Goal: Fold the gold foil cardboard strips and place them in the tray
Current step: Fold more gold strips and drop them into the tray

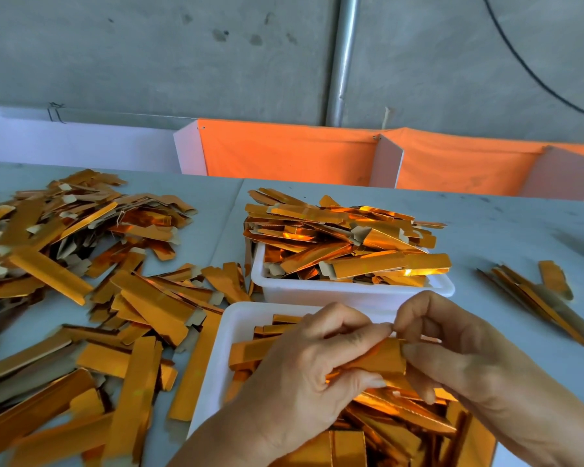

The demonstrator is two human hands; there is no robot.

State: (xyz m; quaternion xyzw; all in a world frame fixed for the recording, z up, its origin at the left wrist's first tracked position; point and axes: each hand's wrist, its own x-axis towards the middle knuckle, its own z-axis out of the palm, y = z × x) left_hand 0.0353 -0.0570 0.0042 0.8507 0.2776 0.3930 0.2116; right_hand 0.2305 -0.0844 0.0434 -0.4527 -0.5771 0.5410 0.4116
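Both hands hold one gold foil strip [381, 360] above the near white tray [230, 332]. My left hand [304, 375] grips its left part with curled fingers. My right hand [452, 352] pinches its right end between thumb and fingertips. The near tray holds several folded gold strips [402, 419], partly hidden by my hands. A second white tray [351, 291] behind it is heaped with folded strips [344, 241].
A large loose pile of gold strips [91, 298] covers the grey table on the left. A small bundle of strips [536, 294] lies at the right. Orange and white partitions [284, 153] stand along the table's far edge, in front of a concrete wall.
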